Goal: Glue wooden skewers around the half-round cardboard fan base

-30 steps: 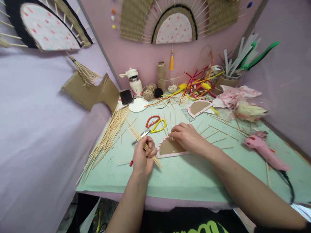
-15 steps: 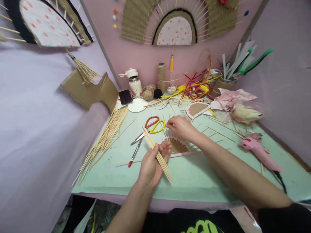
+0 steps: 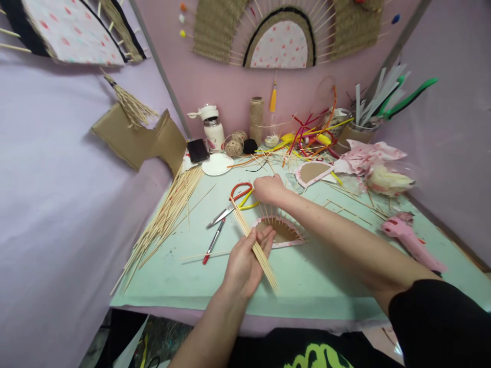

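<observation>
A small bundle of thin bamboo sticks (image 3: 264, 266) lies slantwise across my left hand (image 3: 245, 258), pinned under the thumb. The fingertips of that hand reach over a half-round cardboard piece (image 3: 286, 234) with a pink-spotted white rim and several sticks fanned out from its curved edge. Beyond this fan my right hand (image 3: 269, 189) is curled with its back toward me. Its fingers are mostly hidden, and I cannot make out what they hold. Scissors (image 3: 240, 193) with one red and one yellow handle lie beside it, the yellow handle partly behind the hand.
A large spread of sticks (image 3: 164, 220) covers the table's left side. A pen (image 3: 214, 241) lies below the scissors. To the right rest a pink glue gun (image 3: 412, 240) and a second half-round piece (image 3: 312, 174). Twine, a bottle (image 3: 214, 134) and pipe cleaners line the back.
My right hand has moved left and slightly away from me, to the scissors' handles, and its fingers are now turned out of sight. My left hand has shifted slightly right with the sticks.
</observation>
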{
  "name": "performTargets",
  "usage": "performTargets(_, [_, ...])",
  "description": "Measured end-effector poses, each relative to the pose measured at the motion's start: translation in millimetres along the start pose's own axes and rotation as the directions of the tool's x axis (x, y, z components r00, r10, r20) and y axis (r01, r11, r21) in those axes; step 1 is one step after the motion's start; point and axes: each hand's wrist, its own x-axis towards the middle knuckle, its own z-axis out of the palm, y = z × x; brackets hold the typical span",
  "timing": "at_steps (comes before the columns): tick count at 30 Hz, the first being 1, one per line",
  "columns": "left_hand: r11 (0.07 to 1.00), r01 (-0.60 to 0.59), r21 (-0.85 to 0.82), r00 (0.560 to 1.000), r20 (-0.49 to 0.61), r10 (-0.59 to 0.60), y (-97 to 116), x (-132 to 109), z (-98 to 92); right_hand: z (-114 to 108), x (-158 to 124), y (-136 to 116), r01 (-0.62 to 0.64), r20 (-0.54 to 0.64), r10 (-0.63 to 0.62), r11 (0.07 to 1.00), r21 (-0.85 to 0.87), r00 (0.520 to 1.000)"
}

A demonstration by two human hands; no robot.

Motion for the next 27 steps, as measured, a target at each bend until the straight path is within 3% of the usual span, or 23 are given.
performTargets(7, [1.000, -0.002, 0.004, 1.000, -0.027, 0.002, -2, 0, -1.3, 2, -4, -1, 0.005, -0.011, -0.006, 1.000, -0.017, 1.000])
performTargets(27, [0.999, 0.014, 0.045, 0.998, 0.057, -0.016, -3, 8, -12.2, 4, -10, -1, 0.028, -0.038, -0.029, 0.999, -0.029, 0.999])
